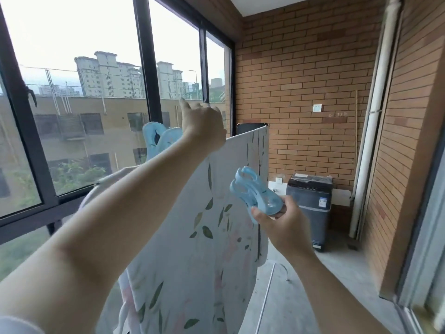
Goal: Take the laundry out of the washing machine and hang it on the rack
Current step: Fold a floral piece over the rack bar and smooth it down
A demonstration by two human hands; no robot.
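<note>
Sheet (pixel 197 213), leaf-printed, hangs over the rack (pixel 269 283) from centre to 6 o'clock. It is probably soft, light and damp, best pinched along its top hem. Left hand (pixel 204 124) sits at that hem, 12 o'clock, grip unclear; right hand (pixel 284 220) pinches a blue peg (pixel 255 194).

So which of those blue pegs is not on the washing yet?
The blue peg gripped in the right hand; the other peg sits at the top edge of the sheet, beside the left hand.

You count two blue clips: one blue clip (pixel 256 198) at 5 o'clock, another (pixel 154 137) at 10 o'clock. One sheet (pixel 192 237), and one washing machine (pixel 309 203) at 4 o'clock.
</note>
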